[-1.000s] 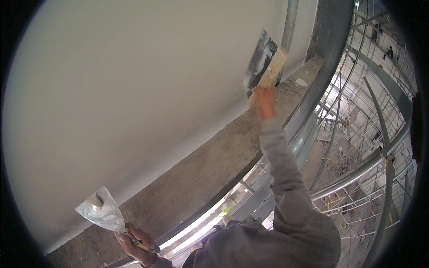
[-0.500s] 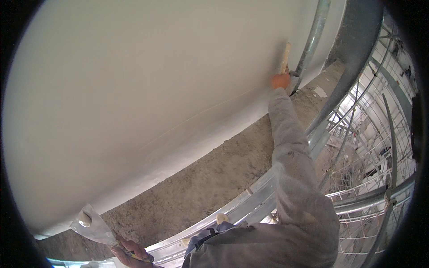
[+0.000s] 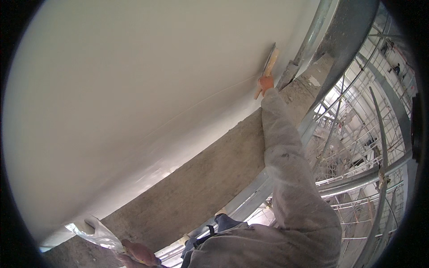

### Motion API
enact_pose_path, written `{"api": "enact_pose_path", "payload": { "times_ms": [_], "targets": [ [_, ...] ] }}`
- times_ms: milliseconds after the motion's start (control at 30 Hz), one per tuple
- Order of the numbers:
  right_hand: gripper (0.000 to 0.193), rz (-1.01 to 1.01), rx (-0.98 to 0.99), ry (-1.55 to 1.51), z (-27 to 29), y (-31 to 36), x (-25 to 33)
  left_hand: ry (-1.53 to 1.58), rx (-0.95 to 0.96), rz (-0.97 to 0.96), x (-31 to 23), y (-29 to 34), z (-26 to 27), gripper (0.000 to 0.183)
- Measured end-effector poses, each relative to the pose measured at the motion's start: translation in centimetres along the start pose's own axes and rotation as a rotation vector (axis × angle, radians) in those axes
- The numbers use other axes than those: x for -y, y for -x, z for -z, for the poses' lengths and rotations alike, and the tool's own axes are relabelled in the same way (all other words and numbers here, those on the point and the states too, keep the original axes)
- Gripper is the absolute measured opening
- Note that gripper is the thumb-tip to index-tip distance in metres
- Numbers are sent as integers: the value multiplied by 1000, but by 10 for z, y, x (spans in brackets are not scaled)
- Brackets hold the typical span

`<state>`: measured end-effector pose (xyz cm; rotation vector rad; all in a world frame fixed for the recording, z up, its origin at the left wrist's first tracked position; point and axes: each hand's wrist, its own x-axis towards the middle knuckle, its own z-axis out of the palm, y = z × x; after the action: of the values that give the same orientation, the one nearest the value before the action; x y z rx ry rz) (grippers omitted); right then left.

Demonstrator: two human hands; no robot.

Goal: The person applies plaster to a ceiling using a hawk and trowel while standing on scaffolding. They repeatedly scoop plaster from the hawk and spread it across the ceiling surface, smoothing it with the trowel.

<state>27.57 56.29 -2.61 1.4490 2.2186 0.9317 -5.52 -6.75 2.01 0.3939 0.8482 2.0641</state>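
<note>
My right hand (image 3: 267,83), at the end of an outstretched grey sleeve, is closed around a plastering trowel (image 3: 270,62). A pale wooden part and a thin dark blade edge show, held against or very near the white wall (image 3: 147,67), close to a metal pole. My left hand (image 3: 139,253), low at the left, grips a wide putty knife (image 3: 105,236); its handle is mostly hidden by the fingers. A lump of white plaster (image 3: 89,227) sits on the blade, which is near the wall's foot. A faint curved line runs along the wall's lower part.
A dusty plank (image 3: 196,183) runs along the wall below my hands, with a metal edge beside it. The upright scaffold pole (image 3: 313,33) stands by the wall at the right. Beyond my right arm, scaffold rails (image 3: 357,181) and mesh show a drop to lower levels.
My right hand and the trowel have moved left and slightly down, away from the pole, and the blade edge now shows. The putty knife has tilted and dropped slightly. The view has shifted a little.
</note>
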Motion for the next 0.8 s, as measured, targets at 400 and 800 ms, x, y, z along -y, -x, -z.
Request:
{"api": "enact_pose_path", "payload": {
  "times_ms": [400, 800],
  "targets": [
    [14, 68, -255, -426, 146, 91, 161, -56, 158, -288, -111, 26, 110, 40],
    [61, -333, -314, -2079, 329, 178, 361, 233, 390, -186, -178, 46, 168, 43]
  ]
}}
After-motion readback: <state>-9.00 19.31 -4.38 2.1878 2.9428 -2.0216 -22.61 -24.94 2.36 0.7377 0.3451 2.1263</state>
